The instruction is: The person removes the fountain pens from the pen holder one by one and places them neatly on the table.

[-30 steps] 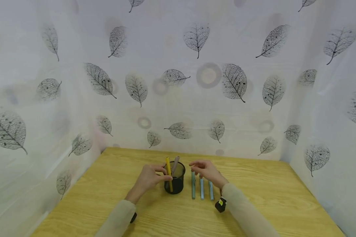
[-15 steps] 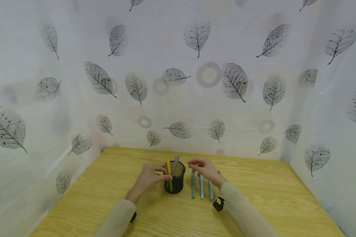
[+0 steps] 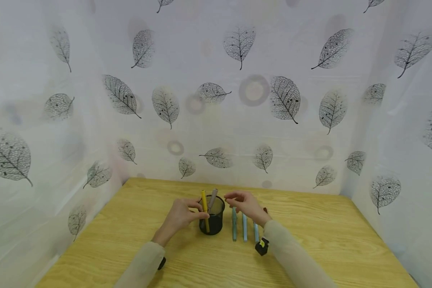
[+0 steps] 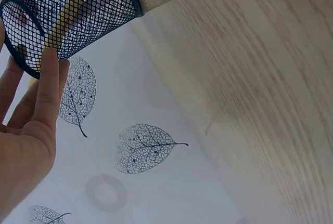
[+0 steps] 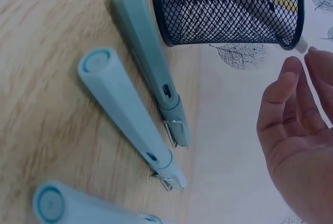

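Observation:
A black mesh pen holder (image 3: 216,225) stands upright on the table, with a yellow pen (image 3: 204,200) and a greyish-mauve pen (image 3: 213,199) leaning inside and poking above its rim. My left hand (image 3: 181,215) grips the holder's left side at the rim; the thumb (image 4: 49,73) presses the mesh beside the yellow pen. To the right of the holder my right hand (image 3: 245,205) hovers with loosely bent fingers and nothing in them, fingertips near the rim. Below it lie a green pen (image 5: 148,47), a light blue pen (image 5: 125,109) and another blue pen (image 3: 256,233), side by side.
A reddish-brown end of something (image 3: 265,210) shows just beyond my right wrist. A black wrist device (image 3: 262,247) hangs under the right forearm. The wooden table (image 3: 129,224) meets leaf-printed white curtains (image 3: 216,120) at the back and sides.
My right hand has drifted a little left, closer to the pen holder, and its forearm now covers more of the rightmost blue pen. The left hand and the pen holder have stayed put.

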`<state>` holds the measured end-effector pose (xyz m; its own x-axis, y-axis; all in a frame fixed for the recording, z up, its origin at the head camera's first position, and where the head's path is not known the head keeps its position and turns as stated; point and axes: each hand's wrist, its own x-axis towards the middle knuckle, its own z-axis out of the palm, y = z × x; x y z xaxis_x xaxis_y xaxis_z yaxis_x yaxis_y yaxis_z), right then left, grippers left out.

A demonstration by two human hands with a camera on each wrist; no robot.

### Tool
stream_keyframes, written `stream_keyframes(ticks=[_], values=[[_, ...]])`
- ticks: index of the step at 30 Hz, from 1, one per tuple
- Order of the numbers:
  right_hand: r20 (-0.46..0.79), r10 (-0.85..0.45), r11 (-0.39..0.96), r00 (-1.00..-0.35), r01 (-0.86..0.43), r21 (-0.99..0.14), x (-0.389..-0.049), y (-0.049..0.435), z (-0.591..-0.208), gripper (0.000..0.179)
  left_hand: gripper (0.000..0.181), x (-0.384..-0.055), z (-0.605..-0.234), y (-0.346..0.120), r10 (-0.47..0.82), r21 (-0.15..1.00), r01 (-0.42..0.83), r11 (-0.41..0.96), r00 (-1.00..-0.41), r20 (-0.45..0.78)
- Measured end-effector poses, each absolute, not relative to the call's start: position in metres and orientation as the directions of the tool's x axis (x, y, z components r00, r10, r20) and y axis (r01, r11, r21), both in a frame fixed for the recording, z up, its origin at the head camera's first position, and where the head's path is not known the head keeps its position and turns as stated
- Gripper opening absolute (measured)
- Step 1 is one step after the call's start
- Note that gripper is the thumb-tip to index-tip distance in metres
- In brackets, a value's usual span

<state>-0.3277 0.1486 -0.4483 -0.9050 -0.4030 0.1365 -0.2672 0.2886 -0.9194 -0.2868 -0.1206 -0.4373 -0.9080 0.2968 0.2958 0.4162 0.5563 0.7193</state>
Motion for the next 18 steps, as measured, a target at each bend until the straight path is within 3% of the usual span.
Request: stream_keyframes(ticks=[18], values=[[0.137, -0.402, 0.335, -0.905, -0.285, -0.898, -0.329, 0.131, -0.446, 0.033, 0.015, -0.288, -0.437, -0.121, 0.308, 0.708, 0.419, 0.569, -0.906, 0.290]])
